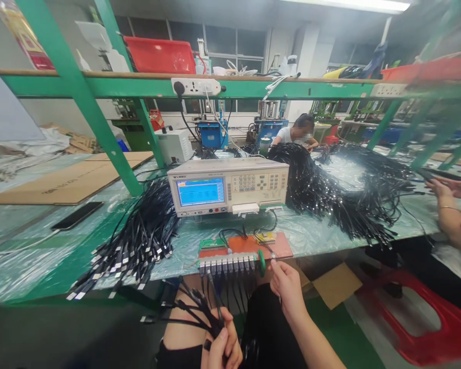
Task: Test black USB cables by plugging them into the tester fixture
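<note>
From the head camera, the left hand (225,341) curls closed around a bunch of black cables (195,308) above the lap, ends fanning outward; the right hand (288,287) pinches a small plug (273,254), its tip just beyond thumb and forefinger, at the board (285,246). The step looks like connecting one cable, calling for straight alignment; whether it is seated is unclear.

Black garment (269,328) worn on legs, seen at lower centre of frame; right leg more fully covered, left leg (180,320) left bare above dark hem (179,354). Left hand (228,341) ungloved; right hand (288,287) likewise, right forearm (311,328) exposed at lower right of centre.
</note>
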A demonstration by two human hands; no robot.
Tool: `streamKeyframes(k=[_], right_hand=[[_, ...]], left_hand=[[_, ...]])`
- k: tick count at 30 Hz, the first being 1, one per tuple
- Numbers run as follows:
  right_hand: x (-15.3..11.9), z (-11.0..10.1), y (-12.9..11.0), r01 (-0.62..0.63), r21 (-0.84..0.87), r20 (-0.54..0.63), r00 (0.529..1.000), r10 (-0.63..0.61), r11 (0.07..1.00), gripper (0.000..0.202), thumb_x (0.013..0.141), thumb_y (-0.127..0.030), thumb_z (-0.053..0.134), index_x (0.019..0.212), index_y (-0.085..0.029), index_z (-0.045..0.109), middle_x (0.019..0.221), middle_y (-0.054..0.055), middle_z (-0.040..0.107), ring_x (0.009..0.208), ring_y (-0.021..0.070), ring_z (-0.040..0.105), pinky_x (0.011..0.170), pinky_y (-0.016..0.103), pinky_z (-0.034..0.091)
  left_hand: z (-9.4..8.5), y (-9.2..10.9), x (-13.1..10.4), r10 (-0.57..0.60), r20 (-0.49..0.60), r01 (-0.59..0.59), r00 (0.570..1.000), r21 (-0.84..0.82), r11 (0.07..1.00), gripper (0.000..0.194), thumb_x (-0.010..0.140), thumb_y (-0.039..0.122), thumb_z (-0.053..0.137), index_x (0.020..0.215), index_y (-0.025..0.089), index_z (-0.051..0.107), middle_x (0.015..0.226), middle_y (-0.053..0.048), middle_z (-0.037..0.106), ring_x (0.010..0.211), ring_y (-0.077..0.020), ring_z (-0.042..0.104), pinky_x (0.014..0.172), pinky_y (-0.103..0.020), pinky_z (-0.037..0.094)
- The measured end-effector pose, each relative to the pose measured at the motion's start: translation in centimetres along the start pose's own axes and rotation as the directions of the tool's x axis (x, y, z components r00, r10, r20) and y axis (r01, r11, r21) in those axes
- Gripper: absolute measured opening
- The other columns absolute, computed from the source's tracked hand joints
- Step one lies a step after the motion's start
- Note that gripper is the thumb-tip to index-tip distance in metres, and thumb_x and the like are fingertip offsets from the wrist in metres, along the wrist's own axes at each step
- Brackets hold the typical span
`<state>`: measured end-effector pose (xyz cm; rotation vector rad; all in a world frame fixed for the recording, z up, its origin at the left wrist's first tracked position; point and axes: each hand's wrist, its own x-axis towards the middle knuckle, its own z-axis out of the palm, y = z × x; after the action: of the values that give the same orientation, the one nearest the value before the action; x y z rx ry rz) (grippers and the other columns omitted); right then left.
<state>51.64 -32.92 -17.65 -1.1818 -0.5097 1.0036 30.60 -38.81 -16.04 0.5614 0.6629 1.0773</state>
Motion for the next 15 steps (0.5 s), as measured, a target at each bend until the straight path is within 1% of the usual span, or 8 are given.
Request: streamKeyframes(k=[2, 3, 5, 7, 9, 11, 13, 15], right_hand=[[-0.1, -0.9, -1.6, 0.048, -0.221, 0.048, 0.998, -0.038, 0.974, 0.057, 0.078, -0.074, 0.067, 0.07, -0.018, 0.063, 0.042, -0.011, 0.029, 0.035, 0.0073, 0.024, 0.036, 0.022, 0.023], [-0.5, -1.5, -2.7, 0.113, -0.375, 0.075, 0.993, -0.092, 0.92, 0.057, 0.081, -0.074, 0.063, 0.071, -0.018, 0.064, 0.043, -0.007, 0.037, 0.037, 0.01, 0.033, 0.039, 0.024, 0.028], [-1.9, -2.7, -5.4, 0.319, -0.677, 0.163, 0.944, -0.288, 0.663, 0.048, 0.088, -0.063, 0.061, 0.075, -0.018, 0.069, 0.059, 0.002, 0.059, 0.056, 0.0165, 0.055, 0.052, 0.026, 0.041], [-4.4, -3.3, -8.0, 0.419, -0.793, 0.184, 0.857, -0.481, 0.443, 0.033, 0.094, -0.051, 0.06, 0.09, -0.021, 0.072, 0.084, 0.005, 0.071, 0.074, 0.0194, 0.063, 0.067, 0.029, 0.047], [-7.7, -2.7, -9.5, 0.548, -0.76, 0.32, 0.785, -0.531, 0.351, 0.022, 0.097, -0.041, 0.06, 0.098, -0.023, 0.07, 0.089, 0.004, 0.072, 0.074, 0.0176, 0.063, 0.069, 0.028, 0.048], [-11.2, -0.9, -9.5, 0.731, -0.609, 0.583, 0.676, -0.451, 0.307, 0.017, 0.096, -0.035, 0.061, 0.107, -0.024, 0.069, 0.097, 0.005, 0.072, 0.086, 0.0189, 0.065, 0.078, 0.029, 0.051], [-13.8, 1.5, -8.4, 0.836, -0.482, 0.78, 0.545, -0.307, 0.262, 0.044, 0.089, -0.044, 0.072, 0.126, -0.023, 0.063, 0.116, 0.008, 0.071, 0.103, 0.0239, 0.065, 0.089, 0.034, 0.051], [-15.1, 3.8, -6.8, 0.874, -0.436, 0.856, 0.476, -0.202, 0.213, 0.079, 0.076, -0.061, 0.08, 0.139, -0.021, 0.054, 0.135, 0.011, 0.065, 0.117, 0.0299, 0.06, 0.097, 0.04, 0.048]], left_hand=[[1.0, 0.9, -0.4, 0.061, -0.053, -0.061, 0.997, 0.0, 0.998, 0.031, 0.087, 0.046, 0.072, 0.101, 0.02, 0.061, 0.058, 0.009, 0.045, 0.039, -0.0034, 0.031, 0.042, -0.019, 0.029], [1.6, 1.5, -0.6, 0.093, -0.089, -0.093, 0.992, -0.005, 0.996, 0.031, 0.088, 0.045, 0.071, 0.103, 0.019, 0.062, 0.059, 0.009, 0.044, 0.04, -0.0039, 0.031, 0.043, -0.019, 0.029], [2.6, 3.1, -1.0, 0.125, -0.135, -0.13, 0.983, -0.022, 0.991, 0.027, 0.089, 0.042, 0.069, 0.1, 0.018, 0.062, 0.059, 0.009, 0.043, 0.042, -0.005, 0.03, 0.044, -0.019, 0.03], [3.3, 5.0, -1.3, 0.146, -0.138, -0.154, 0.98, -0.045, 0.987, 0.02, 0.091, 0.037, 0.066, 0.097, 0.019, 0.062, 0.059, 0.009, 0.041, 0.042, -0.0054, 0.028, 0.042, -0.019, 0.029], [3.9, 7.0, -1.5, 0.147, -0.145, -0.159, 0.978, -0.075, 0.984, 0.015, 0.094, 0.034, 0.06, 0.094, 0.02, 0.062, 0.059, 0.008, 0.04, 0.041, -0.0055, 0.027, 0.041, -0.018, 0.027], [4.3, 8.9, -1.9, 0.118, -0.138, -0.136, 0.983, -0.128, 0.982, 0.015, 0.097, 0.033, 0.054, 0.093, 0.02, 0.061, 0.059, 0.008, 0.039, 0.041, -0.0058, 0.026, 0.041, -0.018, 0.028], [4.8, 10.4, -2.3, 0.084, -0.094, -0.101, 0.992, -0.185, 0.978, 0.018, 0.099, 0.032, 0.049, 0.094, 0.02, 0.061, 0.06, 0.007, 0.038, 0.041, -0.0064, 0.027, 0.041, -0.018, 0.03], [5.4, 11.5, -2.8, 0.084, -0.026, -0.087, 0.996, -0.21, 0.974, 0.022, 0.1, 0.031, 0.044, 0.094, 0.02, 0.062, 0.061, 0.007, 0.038, 0.041, -0.0069, 0.029, 0.041, -0.019, 0.033]])
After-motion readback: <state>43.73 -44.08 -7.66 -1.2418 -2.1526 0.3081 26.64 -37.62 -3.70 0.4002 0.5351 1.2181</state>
